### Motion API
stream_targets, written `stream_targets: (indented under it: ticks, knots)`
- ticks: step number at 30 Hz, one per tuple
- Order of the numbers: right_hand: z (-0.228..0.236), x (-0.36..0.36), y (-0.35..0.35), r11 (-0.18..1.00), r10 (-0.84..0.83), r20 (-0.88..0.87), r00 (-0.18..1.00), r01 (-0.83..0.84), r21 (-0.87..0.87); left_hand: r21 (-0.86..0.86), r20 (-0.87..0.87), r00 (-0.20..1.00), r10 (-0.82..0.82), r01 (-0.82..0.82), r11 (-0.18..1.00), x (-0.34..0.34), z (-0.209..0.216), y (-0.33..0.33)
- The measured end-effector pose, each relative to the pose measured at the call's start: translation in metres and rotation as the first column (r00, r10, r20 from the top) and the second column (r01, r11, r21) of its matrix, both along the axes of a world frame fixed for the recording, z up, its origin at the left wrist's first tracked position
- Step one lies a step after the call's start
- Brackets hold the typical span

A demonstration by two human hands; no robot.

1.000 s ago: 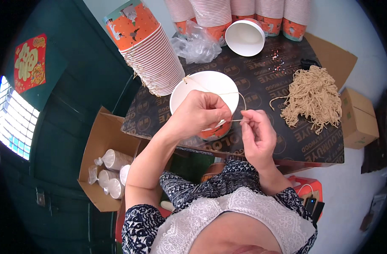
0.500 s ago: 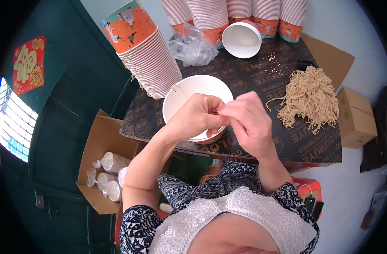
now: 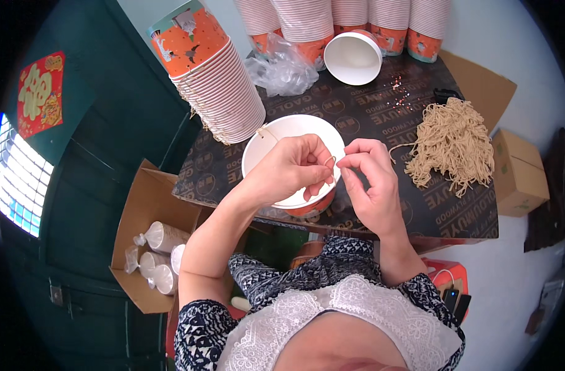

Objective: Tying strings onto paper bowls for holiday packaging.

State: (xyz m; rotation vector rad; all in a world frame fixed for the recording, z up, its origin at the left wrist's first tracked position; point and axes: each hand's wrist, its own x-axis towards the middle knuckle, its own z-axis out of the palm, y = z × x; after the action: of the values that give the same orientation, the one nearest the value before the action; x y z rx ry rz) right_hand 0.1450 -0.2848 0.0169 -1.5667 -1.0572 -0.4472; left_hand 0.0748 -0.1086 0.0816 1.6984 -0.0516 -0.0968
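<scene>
Under the left hand (image 3: 295, 167), pinching a cord (image 3: 333, 158), stands a white-lined tub (image 3: 288, 126), the right hand (image 3: 374, 185) loosely curled alongside.

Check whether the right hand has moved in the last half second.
Yes: judged against the tan cord pile, the right hand has shifted slightly right, away from the left hand.

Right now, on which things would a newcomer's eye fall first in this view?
Probably the tall stack of nested orange tubs, at left on the dark table, comes first. The heap of tan cords on the right likely follows. Between them, the left grip pinches a thin cord above a white-lined tub, the right grip beside it.
</scene>
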Motion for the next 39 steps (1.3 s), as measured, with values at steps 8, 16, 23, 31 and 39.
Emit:
stream_targets:
  ticks: [8,16,23,31,39]
  knots:
    - [0.004,-0.005,0.0,1.0,0.028,0.005,1.0,-0.028,0.011,0.016,0.022,1.0,-0.013,0.012,1.0,0.001,-0.002,-0.002]
    - [0.008,-0.006,0.003,1.0,-0.004,0.048,0.999,0.003,0.012,0.071,0.032,0.999,-0.033,0.031,0.997,0.001,-0.001,-0.001]
    - [0.005,-0.004,0.008,0.999,0.008,0.114,0.993,-0.013,0.042,0.076,0.032,0.999,-0.042,0.04,0.996,0.0,0.003,-0.002]
    - [0.0,-0.008,0.009,0.993,0.001,0.06,0.998,-0.008,0.118,-0.027,-0.002,0.998,-0.069,0.069,0.997,-0.001,0.001,0.0]
    - [0.001,-0.013,0.007,0.994,-0.059,0.225,0.973,0.036,0.102,-0.1,-0.027,0.998,-0.056,0.053,0.994,-0.001,0.002,0.0]
